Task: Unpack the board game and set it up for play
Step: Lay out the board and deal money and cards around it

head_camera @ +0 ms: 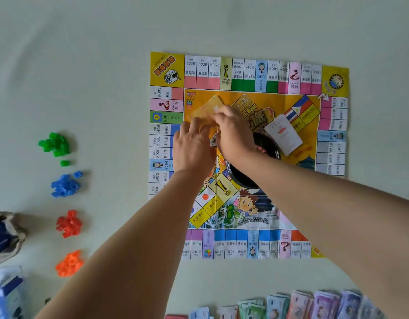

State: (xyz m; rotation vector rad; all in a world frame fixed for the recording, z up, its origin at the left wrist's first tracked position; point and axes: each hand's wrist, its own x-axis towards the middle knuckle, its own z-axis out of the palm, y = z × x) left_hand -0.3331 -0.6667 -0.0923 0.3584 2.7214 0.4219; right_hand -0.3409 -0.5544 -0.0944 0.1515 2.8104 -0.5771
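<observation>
A pale, smooth surface [83, 65] fills the view. On it the paper board [249, 74] lies flat and unfolded, creased in a grid, with bright printed squares round its edge. Both bare forearms reach over its near edge to the upper left of the middle. There the left hand [192, 148] and right hand [233, 132] meet on a stack of yellow cards [208, 107]. Their fingers bend down round it, the left at its near edge and the right on its right side.

A row of paper banknotes [300, 305] lies fanned below the board. A crumpled cloth bag [3, 236] sits at the left edge. A black round thing [242, 178] shows under the right forearm. White cards [283, 134] lie tilted right of the hands. Well left of the board are four heaps of small glossy plastic blocks: green [55, 143], blue [64, 185], red [69, 223] and orange [70, 263].
</observation>
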